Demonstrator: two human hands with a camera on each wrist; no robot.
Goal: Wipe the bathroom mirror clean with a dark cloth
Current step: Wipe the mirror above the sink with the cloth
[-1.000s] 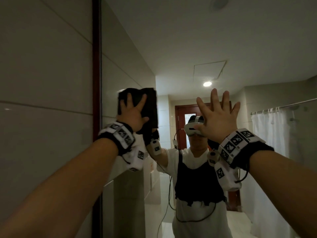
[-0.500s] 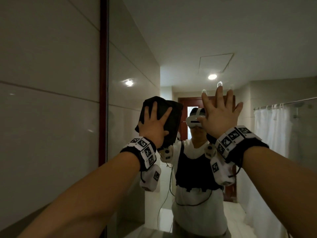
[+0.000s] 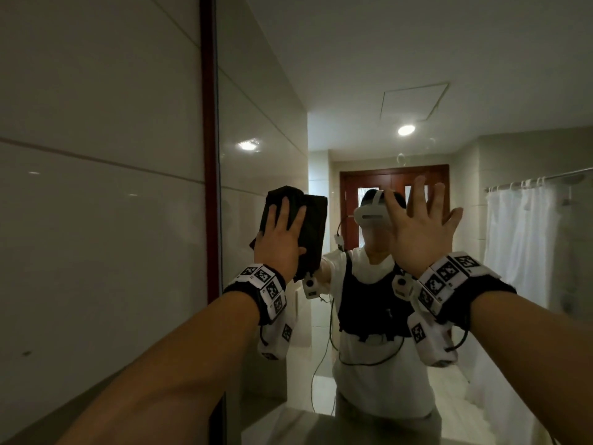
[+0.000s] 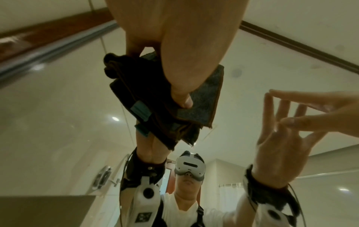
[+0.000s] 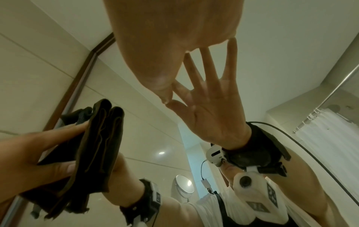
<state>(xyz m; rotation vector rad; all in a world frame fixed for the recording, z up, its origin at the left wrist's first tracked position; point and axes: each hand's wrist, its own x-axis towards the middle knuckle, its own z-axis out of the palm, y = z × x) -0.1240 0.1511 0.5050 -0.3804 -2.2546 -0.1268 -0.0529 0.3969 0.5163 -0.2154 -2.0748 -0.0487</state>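
The left hand (image 3: 282,242) presses a folded dark cloth (image 3: 308,226) flat against the mirror (image 3: 369,91), near its left edge, fingers straight; the right hand (image 3: 420,229) rests spread on the glass, holding nothing. I'd keep firm, overlapping passes and lift that bare palm, it'll smudge

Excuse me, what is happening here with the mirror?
A person is wiping the large wall mirror in a bathroom. The left hand presses a folded dark cloth flat against the glass near the mirror's brown left frame. The right hand is spread open, its fingertips touching the glass. No cloth is in that hand.
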